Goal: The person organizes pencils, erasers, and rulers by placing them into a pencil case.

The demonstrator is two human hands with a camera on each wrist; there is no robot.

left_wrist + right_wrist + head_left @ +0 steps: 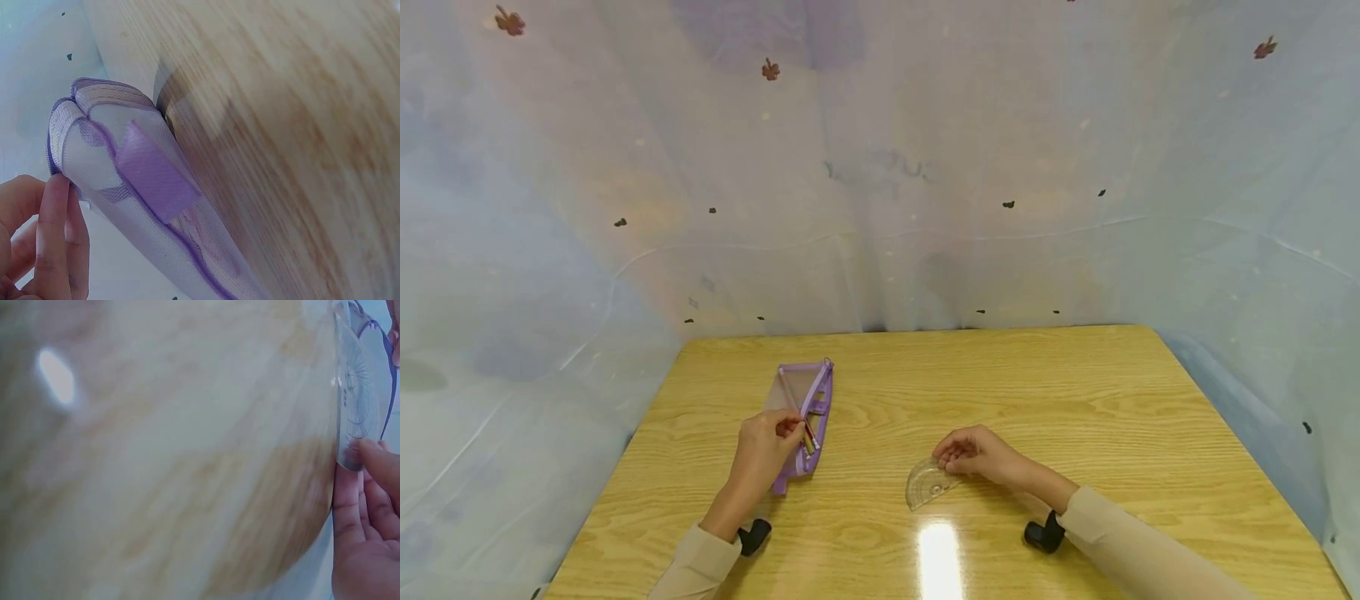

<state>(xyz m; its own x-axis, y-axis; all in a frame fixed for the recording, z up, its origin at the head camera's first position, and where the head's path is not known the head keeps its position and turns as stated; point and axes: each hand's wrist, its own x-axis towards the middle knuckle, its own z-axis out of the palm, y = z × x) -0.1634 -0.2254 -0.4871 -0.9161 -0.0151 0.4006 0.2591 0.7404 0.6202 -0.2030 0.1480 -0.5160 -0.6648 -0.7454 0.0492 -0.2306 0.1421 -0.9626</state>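
On the left of the table lies a purple-edged mesh pencil case [826,408], its zip side gaping open. Pencils [809,442] with pale ends show inside the opening. My left hand [767,446] pinches the edge of the case between thumb and fingers; the left wrist view shows the fingertips on the zip edge beside a purple fabric tab [156,172]. To the right, a clear half-round protractor [927,485] is held by one corner in my right hand [981,454]. In the right wrist view the thumb presses on the protractor [356,394], with fingers beneath it.
The wood-grain table [1075,392] reaches back to a pale patterned curtain [880,167] that hangs behind and at both sides. Black wrist cameras sit below both wrists. A bright light reflection [940,558] shows near the front.
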